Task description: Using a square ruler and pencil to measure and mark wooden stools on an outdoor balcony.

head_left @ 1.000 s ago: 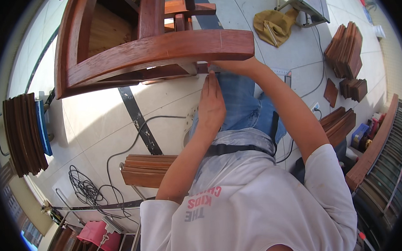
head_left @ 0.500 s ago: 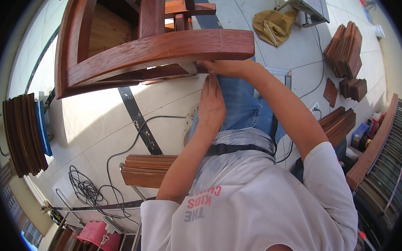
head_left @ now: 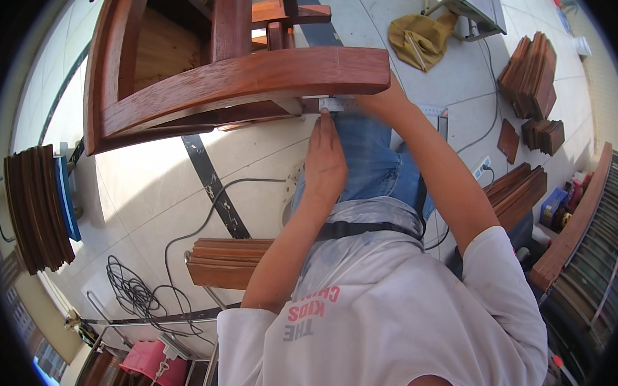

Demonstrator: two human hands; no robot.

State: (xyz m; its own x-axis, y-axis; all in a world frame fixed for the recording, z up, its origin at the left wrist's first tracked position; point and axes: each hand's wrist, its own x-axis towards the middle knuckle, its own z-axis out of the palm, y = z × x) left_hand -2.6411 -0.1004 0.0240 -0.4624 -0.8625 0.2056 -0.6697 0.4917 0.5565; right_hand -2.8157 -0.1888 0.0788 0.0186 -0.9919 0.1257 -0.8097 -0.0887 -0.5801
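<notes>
A reddish-brown wooden furniture frame [head_left: 222, 90] fills the upper left, with its thick curved rail passing above my hands. Just under the rail's right end, a short piece of silvery ruler [head_left: 331, 105] shows over my jeans. My left hand [head_left: 326, 158] has its fingers stretched out side by side, the tips touching the ruler's near edge. At the rail's end is my right hand [head_left: 386, 105], slightly blurred beside the ruler. The rail covers its fingers, so its grip cannot be made out.
Stacked brown boards [head_left: 37, 208] stand at far left, and more boards [head_left: 530, 76] at right. A dark cable [head_left: 130, 290] lies coiled on the tiles. A tan cloth bag [head_left: 419, 40] lies beside a metal machine stand [head_left: 477, 10]. Below left is a pink bin [head_left: 147, 359].
My right hand has moved right, away from my left fingertips, towards the rail's end. The ruler piece now shows between the hands. My left hand has barely moved.
</notes>
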